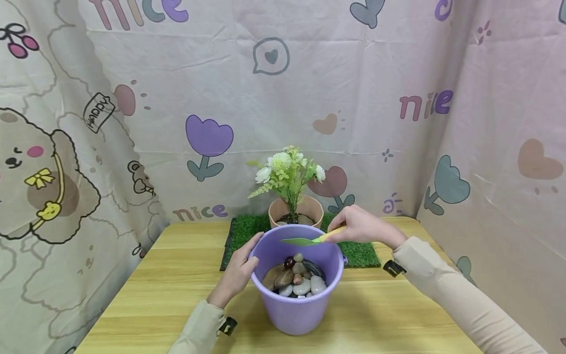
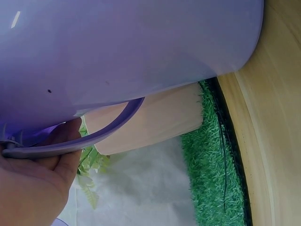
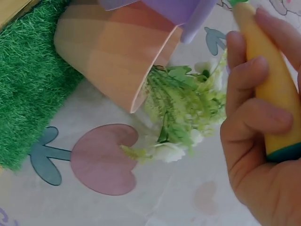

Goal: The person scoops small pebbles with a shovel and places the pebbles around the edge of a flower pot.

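A purple bucket [image 1: 295, 314] stands on the wooden table, with several smooth stones [image 1: 301, 286] in grey, brown and black lying at its bottom. My left hand [image 1: 239, 269] grips the bucket's rim at the left, thumb over the edge. In the left wrist view, the bucket's purple handle [image 2: 101, 134] passes across the fingers. My right hand [image 1: 363, 227] holds a small garden trowel by its yellow handle [image 3: 273, 89], fingers curled round it. The trowel's green blade [image 1: 301, 242] points left over the bucket's opening, above the stones and apart from them.
Behind the bucket, a peach flowerpot [image 1: 317, 209] with white flowers and green leaves [image 1: 285, 167] stands by a mat of artificial grass [image 1: 367, 253]. The wooden table [image 1: 146, 305] extends to both sides. A printed curtain [image 1: 309, 88] hangs around the back and sides.
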Motion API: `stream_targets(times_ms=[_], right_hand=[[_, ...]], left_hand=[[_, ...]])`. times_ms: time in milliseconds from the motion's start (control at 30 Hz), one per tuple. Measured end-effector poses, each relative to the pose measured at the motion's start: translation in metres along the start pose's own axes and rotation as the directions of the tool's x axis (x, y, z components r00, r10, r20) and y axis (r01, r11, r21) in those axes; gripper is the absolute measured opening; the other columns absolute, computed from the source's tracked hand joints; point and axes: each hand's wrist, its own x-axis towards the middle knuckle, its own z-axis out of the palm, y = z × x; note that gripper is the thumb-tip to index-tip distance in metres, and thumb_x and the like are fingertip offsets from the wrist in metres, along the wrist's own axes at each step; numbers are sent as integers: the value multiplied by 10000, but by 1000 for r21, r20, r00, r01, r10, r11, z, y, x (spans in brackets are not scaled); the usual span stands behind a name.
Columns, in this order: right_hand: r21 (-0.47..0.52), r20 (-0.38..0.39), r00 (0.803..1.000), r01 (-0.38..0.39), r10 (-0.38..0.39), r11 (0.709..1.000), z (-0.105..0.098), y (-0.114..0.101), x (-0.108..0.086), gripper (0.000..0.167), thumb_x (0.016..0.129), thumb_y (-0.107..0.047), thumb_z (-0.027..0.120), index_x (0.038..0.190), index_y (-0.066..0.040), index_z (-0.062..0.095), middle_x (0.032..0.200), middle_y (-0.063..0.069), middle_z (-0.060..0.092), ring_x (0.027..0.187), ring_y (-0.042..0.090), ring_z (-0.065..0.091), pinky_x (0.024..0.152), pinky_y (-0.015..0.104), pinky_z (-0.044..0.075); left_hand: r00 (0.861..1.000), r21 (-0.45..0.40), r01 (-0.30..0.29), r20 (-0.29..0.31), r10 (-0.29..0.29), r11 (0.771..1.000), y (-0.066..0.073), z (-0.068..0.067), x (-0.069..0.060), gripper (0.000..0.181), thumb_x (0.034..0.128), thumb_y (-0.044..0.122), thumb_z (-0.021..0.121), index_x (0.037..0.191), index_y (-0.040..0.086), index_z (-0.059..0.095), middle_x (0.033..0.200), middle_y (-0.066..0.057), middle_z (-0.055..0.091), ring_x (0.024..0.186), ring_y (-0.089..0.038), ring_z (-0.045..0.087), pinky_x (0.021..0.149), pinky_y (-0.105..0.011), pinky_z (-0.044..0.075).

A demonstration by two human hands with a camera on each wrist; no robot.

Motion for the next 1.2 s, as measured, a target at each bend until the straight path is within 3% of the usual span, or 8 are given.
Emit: stream_targets(times_ms=[267,433,600,933,1200], right_hand=[[-137,47,996,-70,77,988,0,-33,0,131,806,-369,765,792,-241,793,622,-147,664,516,12,551,494,208,470],[-145,113,982,-132,149,981,1,-52,-2,175,801,-334,773,697,-194,775,584,-81,676,488,42,581,481,242,487],[-156,166,968,-163,188,974,4,-65,-3,228,782,-285,794,599,-165,728,533,-40,655,447,48,538,450,225,429],[-323,108,952,-238,286,916,16,-82,2,231,721,-219,809,612,-154,616,554,-56,596,487,110,582,468,261,486],[-500,21,979,-163,200,851,31,-87,1,234,728,-189,788,641,-141,576,624,5,567,549,180,568,481,351,496]], left_hand=[[1000,0,-2,-6,2,1000,-1,0,0,644,851,21,429,1493,83,414,1452,-137,515,1237,-301,578,960,-385,519],[1000,-7,3,-5,-3,1000,1,0,0,640,850,26,424,1489,58,414,1452,-142,514,1235,-302,578,963,-394,517],[1000,-12,4,-6,-4,1000,0,0,0,632,851,21,427,1483,34,417,1443,-143,523,1230,-302,581,971,-407,513],[1000,-22,14,-1,-14,1000,0,1,-1,637,857,16,427,1492,73,414,1454,-138,512,1240,-305,575,974,-405,513],[1000,-14,3,-1,-3,1000,1,0,-1,637,855,24,418,1491,60,411,1456,-144,509,1244,-304,572,972,-408,514]])
